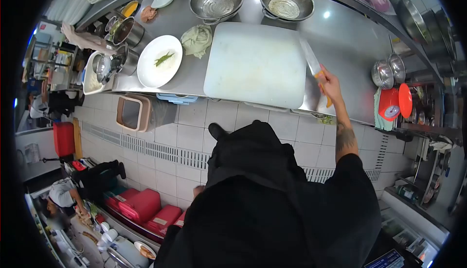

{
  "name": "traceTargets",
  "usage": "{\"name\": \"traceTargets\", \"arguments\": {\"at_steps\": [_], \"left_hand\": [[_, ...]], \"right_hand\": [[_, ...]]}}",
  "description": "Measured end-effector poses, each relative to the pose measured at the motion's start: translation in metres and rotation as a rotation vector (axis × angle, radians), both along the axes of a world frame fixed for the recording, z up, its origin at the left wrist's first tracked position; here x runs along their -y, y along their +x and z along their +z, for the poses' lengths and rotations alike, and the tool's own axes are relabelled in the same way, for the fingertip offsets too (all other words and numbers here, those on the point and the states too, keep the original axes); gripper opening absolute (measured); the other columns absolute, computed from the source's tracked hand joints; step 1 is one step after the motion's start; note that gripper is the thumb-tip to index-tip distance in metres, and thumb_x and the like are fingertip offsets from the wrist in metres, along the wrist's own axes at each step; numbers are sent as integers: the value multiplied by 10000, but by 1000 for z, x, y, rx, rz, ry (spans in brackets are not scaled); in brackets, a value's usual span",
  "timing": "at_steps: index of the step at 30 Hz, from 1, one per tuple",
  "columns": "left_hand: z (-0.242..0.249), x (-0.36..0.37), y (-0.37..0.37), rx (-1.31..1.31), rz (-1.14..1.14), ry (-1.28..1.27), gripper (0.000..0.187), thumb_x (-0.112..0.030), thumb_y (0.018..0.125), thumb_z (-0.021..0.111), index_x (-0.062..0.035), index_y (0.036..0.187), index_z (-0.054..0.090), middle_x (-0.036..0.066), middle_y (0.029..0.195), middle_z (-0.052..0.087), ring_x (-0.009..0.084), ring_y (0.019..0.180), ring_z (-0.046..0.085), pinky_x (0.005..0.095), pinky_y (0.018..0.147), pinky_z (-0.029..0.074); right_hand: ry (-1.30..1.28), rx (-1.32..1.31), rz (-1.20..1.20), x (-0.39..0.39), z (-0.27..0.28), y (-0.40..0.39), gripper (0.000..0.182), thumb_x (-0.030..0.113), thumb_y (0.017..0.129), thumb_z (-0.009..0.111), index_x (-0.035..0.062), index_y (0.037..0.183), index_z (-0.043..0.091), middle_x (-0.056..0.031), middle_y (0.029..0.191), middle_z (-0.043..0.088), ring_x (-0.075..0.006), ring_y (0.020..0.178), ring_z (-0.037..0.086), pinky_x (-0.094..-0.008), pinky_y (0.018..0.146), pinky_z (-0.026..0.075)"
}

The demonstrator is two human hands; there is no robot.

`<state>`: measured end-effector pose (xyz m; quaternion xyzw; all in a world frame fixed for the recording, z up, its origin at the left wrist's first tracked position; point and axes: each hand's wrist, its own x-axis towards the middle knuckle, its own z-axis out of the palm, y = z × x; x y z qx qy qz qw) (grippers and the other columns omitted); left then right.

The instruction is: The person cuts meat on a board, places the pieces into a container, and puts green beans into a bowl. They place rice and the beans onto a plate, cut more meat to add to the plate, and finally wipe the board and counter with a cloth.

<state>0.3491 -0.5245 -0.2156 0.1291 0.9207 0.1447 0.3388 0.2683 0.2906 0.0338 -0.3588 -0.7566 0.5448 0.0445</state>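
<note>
The right hand (332, 86) grips the knife (312, 62), its blade pointing to eleven o'clock along the three-o'clock edge of the cutting board (255, 66). The board lies toward nine-to-ten o'clock. The left hand (198, 190), farther off, is mostly hidden; its state cannot be told.

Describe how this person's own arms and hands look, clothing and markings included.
The right hand is bare, with no glove. A dark tattoo marks the forearm near the elbow, and a loose, plain black sleeve ends around there. Of the left hand only a small bare part shows; the rest is hidden by the black clothing.
</note>
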Motion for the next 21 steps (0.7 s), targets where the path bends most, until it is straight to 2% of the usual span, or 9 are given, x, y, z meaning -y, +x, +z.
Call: {"name": "traceTargets", "arguments": {"at_steps": [2,5,9,11,13,15,17,18,21], "left_hand": [[-5,2,36,177,262,20,131,-183,888,574,-87,907,662,89,760,667,236,697,684,440,617,551],[-4,-2,49,246,392,69,124,-185,896,572,-97,916,656,78,769,661,235,707,682,443,609,547],[-21,13,29,204,373,125,114,-189,908,568,-110,928,648,63,781,654,232,721,679,445,599,542],[-27,11,-8,9,272,217,110,-191,913,566,-117,934,644,56,787,650,231,727,677,447,594,539],[-2,29,-61,589,1002,424,131,-182,918,560,-128,1020,623,52,833,652,220,712,666,406,582,524],[9,45,-124,789,1143,537,192,-173,923,553,-139,1106,601,48,880,655,209,696,655,366,570,509],[70,13,-174,455,1088,330,203,-173,930,544,-114,1118,596,52,879,651,190,705,655,330,561,508],[83,17,-192,413,1064,381,200,-200,944,525,-105,1107,592,56,891,652,186,717,653,314,572,501],[82,65,-213,370,1075,502,197,-219,965,505,-91,1088,590,56,902,654,173,748,661,293,589,503]], "right_hand": [[-8,-1,-74,16,-1,17,460,289,986,548,191,1432,496,17,628,521,-52,466,456,-234,402,397],[-62,31,-112,76,-7,50,465,315,998,547,160,1433,492,8,624,521,-63,458,456,-235,390,385],[-171,4,-293,158,-15,68,465,277,987,573,140,1425,500,7,612,513,-67,456,456,-239,384,379],[-187,-41,-381,187,-22,61,465,264,984,579,134,1424,501,7,610,510,-67,457,457,-240,383,377],[-171,-26,-416,214,-27,41,461,250,987,573,131,1425,497,7,608,506,-66,456,451,-242,381,376],[-178,-40,-413,241,-23,14,457,251,989,571,131,1424,499,8,607,503,-66,457,450,-241,382,376],[-194,-56,-380,274,-19,-13,454,251,990,569,131,1423,501,9,606,500,-65,457,448,-239,383,375],[-197,-38,-346,291,-17,-28,457,253,989,570,131,1424,499,8,607,501,-65,458,448,-240,386,377],[-195,24,-226,349,-14,-68,463,253,990,569,129,1429,493,4,620,511,-65,463,454,-243,393,383]]}}
